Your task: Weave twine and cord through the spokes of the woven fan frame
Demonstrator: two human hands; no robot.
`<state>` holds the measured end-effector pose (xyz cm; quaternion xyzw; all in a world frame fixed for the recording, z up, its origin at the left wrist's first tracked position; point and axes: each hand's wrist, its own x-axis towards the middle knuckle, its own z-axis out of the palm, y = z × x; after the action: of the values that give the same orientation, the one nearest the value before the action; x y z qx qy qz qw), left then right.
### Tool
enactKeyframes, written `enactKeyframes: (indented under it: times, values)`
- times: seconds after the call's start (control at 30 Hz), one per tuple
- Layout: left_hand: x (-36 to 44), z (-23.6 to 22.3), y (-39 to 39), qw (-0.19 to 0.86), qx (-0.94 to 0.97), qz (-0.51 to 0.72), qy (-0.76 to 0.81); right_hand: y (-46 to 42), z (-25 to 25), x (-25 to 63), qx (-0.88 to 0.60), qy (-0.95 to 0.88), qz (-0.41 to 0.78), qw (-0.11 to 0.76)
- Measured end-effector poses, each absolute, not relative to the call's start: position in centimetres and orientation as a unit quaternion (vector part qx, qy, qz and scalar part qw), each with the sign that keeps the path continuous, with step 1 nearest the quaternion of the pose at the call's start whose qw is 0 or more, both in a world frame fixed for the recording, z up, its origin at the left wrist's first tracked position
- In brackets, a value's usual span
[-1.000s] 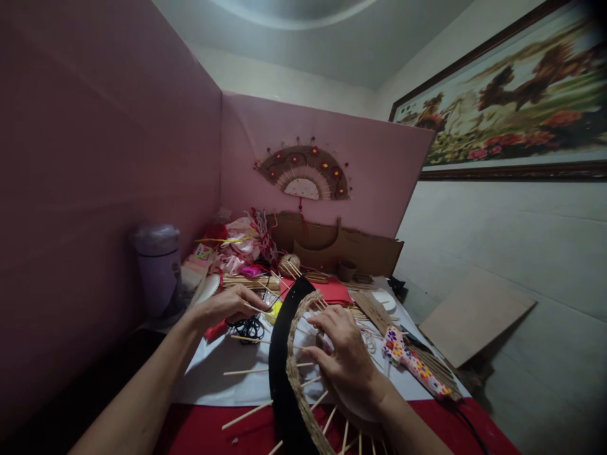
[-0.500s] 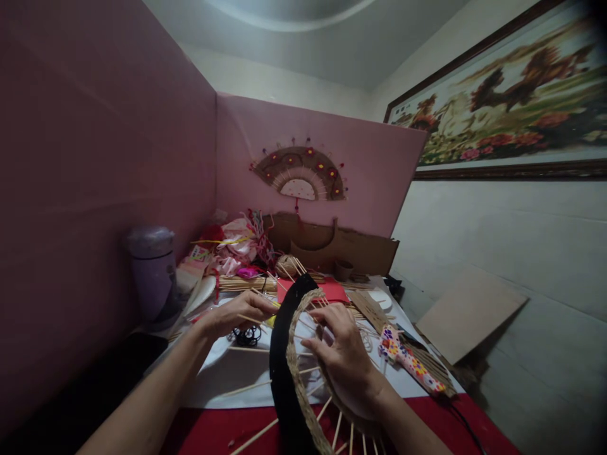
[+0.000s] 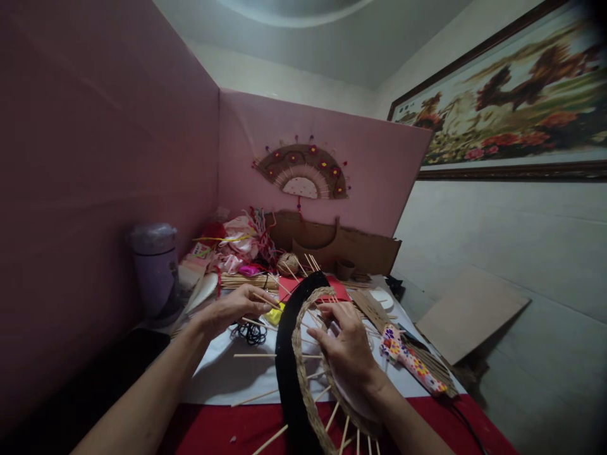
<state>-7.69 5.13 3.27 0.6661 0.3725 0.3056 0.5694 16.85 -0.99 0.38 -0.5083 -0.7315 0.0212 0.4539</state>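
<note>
A half-made fan (image 3: 289,366) stands tilted between my hands: a black curved band edged with braided cord, with thin wooden sticks passing through it. My left hand (image 3: 239,308) pinches the outer end of one wooden stick (image 3: 266,301) on the fan's left side. On the inner side, my right hand (image 3: 348,341) has its thumb and fingers curled round the fan's inner part; its exact contact is partly hidden. Below my left hand lies a tangle of black cord (image 3: 253,333). A yellow piece (image 3: 275,315) shows between that hand and the band.
A finished fan (image 3: 303,170) hangs on the pink panel. Behind my hands are a twine ball (image 3: 288,264), bundled sticks (image 3: 237,282) and red paper (image 3: 339,289). A flower-patterned glue gun (image 3: 410,360) lies right, its cable trailing forward. A purple container (image 3: 156,272) stands left.
The fan and both hands have shifted slightly right in view. My left hand's fingers have moved a little along the sticks, and more of the yellow piece shows.
</note>
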Motion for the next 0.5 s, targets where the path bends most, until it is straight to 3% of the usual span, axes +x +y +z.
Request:
enactKeyframes:
  times: [0.5]
  values:
    - [-9.2, 3.1, 6.6, 0.545, 0.676, 0.349, 0.351, -0.9, 0.2, 16.9, -0.513, -0.730, 0.024, 0.451]
